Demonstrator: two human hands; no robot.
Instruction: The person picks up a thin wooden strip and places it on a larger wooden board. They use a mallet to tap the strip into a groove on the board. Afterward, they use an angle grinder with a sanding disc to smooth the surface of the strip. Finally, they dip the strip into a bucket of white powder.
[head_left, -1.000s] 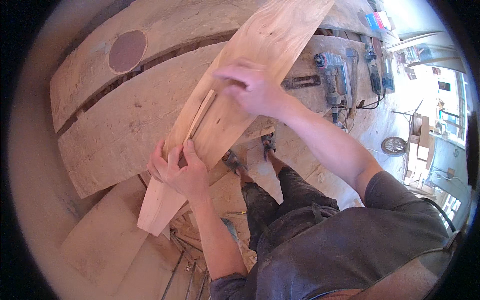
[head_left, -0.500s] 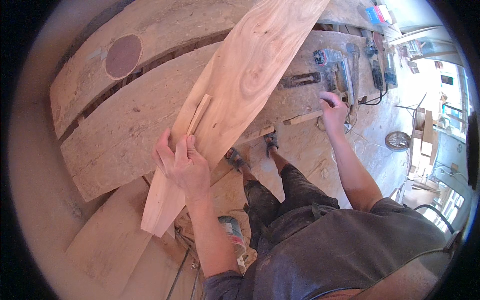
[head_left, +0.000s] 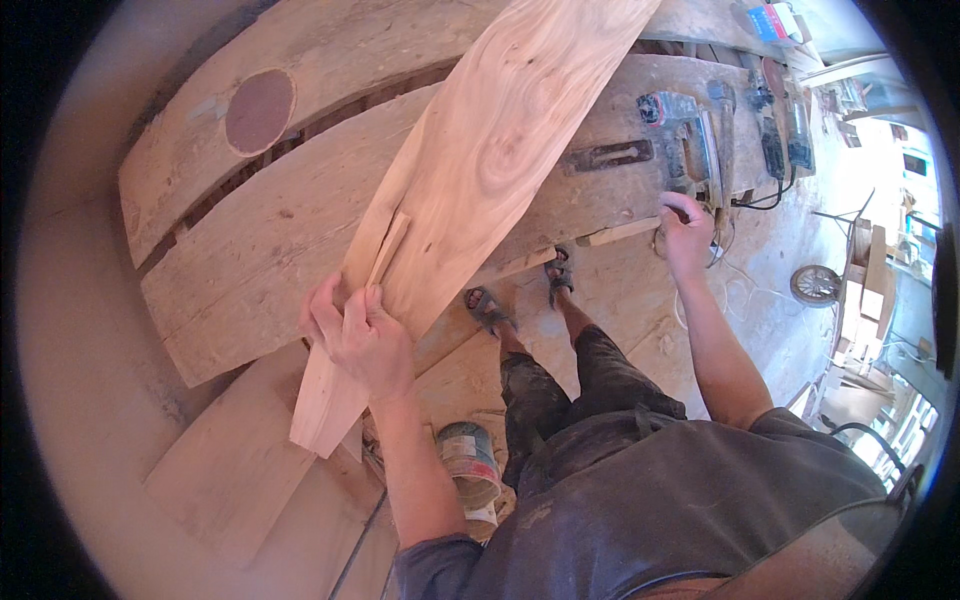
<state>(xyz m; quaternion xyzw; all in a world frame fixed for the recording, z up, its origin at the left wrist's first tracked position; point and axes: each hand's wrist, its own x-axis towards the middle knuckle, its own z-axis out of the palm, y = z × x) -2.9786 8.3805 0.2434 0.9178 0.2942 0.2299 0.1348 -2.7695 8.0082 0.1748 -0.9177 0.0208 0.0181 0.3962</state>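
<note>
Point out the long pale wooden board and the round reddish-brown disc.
Long pale wooden board (head_left: pixel 468 188): head view, middle of its broad face.
Round reddish-brown disc (head_left: pixel 260 112): head view, centre of its face.

Round brown disc (head_left: pixel 260 112), open bucket (head_left: pixel 466 449), 1 spoked wheel (head_left: pixel 816 285)

Strong daylight from R, bkgd there blown out; floor (head_left: pixel 755 320) washed pale, L side dimmer/hazy. Fisheye bends bench (head_left: pixel 250 245) edges; blk vignette at rim.
</note>
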